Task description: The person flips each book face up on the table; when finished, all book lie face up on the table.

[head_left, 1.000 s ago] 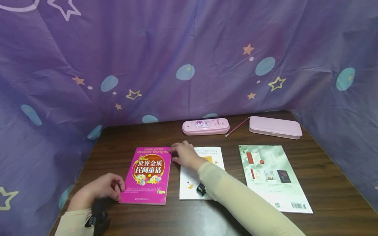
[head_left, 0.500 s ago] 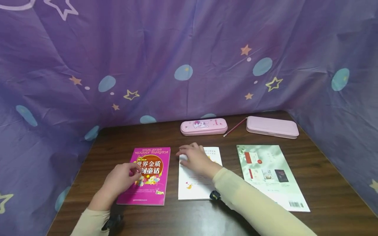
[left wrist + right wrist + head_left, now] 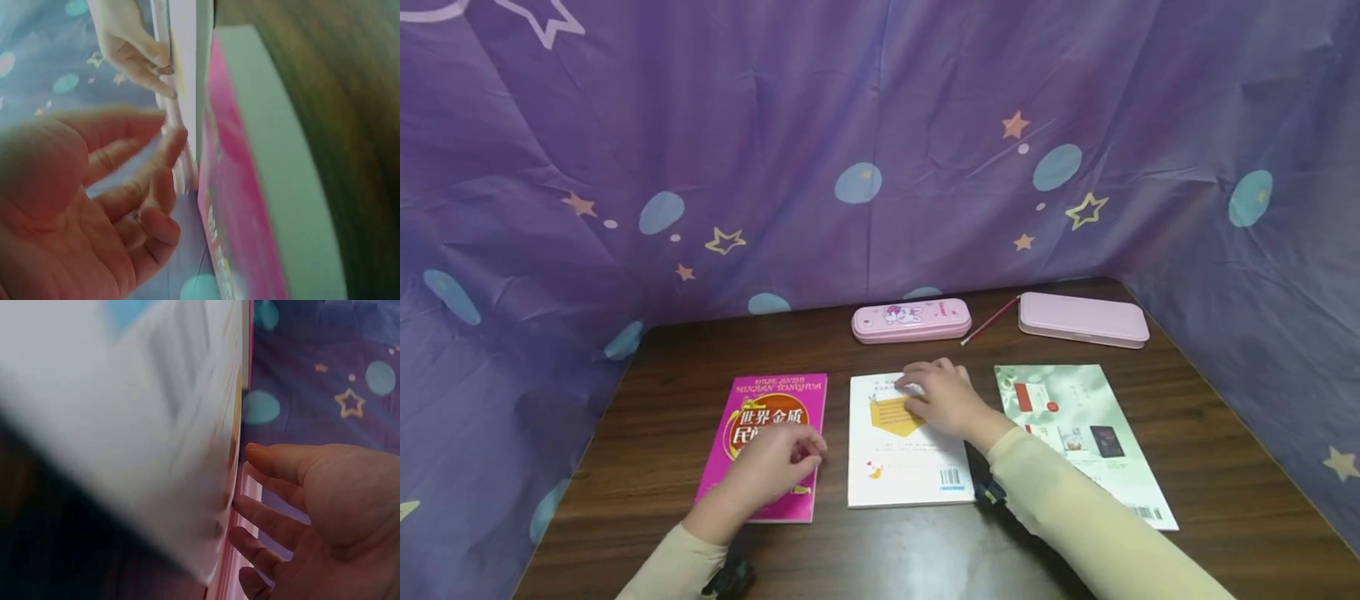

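A magenta book (image 3: 808, 400) with a flower-decorated cover lies flat on the left of the table. My left hand (image 3: 767, 467) hovers over its lower part, fingers loosely bent and holding nothing; the left wrist view shows this hand (image 3: 81, 200) apart from the book (image 3: 234, 175). In the middle lies a white book (image 3: 895, 475), with a yellow panel and a barcode facing up. Over its upper right corner is my right hand (image 3: 951, 402), fingers spread and relaxed. In the right wrist view, the fingertips of that hand (image 3: 337, 512) are close to the white cover (image 3: 156, 456).
To the right lies a pale green book (image 3: 1052, 392), partly covered by the right sleeve. Along the back of the wooden table (image 3: 647, 417) are a pink rabbit pencil case (image 3: 913, 321), a red pencil (image 3: 992, 319) and a plain pink case (image 3: 1082, 319). A purple curtain (image 3: 775, 125) hangs behind.
My left hand has left the magenta book's lower left corner and moved right above its cover. My right hand has shifted from the magenta book's upper right corner across the white book. The books stay put.
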`<action>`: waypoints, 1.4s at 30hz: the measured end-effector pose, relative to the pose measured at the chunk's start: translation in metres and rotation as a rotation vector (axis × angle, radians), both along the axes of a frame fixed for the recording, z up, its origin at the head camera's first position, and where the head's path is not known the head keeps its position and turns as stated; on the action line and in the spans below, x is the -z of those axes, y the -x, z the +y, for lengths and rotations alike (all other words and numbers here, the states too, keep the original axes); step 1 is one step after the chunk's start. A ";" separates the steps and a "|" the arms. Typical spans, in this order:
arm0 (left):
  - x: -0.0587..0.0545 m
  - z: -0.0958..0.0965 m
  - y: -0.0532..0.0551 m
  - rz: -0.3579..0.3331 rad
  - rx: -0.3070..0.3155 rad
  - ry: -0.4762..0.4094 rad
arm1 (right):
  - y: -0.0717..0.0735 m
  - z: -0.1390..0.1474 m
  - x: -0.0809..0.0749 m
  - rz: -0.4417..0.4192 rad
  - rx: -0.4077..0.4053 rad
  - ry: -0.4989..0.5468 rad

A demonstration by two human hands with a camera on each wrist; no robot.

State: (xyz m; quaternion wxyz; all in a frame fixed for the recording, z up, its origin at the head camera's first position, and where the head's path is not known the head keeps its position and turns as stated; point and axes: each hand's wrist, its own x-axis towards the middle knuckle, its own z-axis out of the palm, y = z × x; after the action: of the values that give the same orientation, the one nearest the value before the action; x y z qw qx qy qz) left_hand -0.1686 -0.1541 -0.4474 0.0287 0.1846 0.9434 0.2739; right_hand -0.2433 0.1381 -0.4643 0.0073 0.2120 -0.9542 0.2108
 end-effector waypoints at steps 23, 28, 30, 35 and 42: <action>0.017 0.026 -0.024 0.055 0.198 0.162 | 0.015 0.067 0.015 -0.058 -0.076 0.072; 0.018 0.028 -0.026 0.073 0.163 0.155 | 0.019 0.069 0.015 -0.042 -0.091 0.072; 0.018 0.029 -0.027 0.081 0.145 0.147 | 0.020 0.069 0.014 -0.035 -0.093 0.070; 0.017 0.030 -0.027 0.080 0.105 0.131 | 0.023 0.069 0.012 -0.013 -0.078 0.083; 0.016 0.035 -0.027 0.087 0.106 0.122 | 0.022 0.077 0.011 0.040 -0.047 0.122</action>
State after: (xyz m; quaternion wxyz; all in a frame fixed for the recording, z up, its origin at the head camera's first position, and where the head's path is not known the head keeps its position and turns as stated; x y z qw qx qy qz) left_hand -0.1417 -0.1191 -0.4637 0.0132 0.2438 0.9477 0.2057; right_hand -0.2650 0.2146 -0.4753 0.0344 0.2378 -0.9340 0.2643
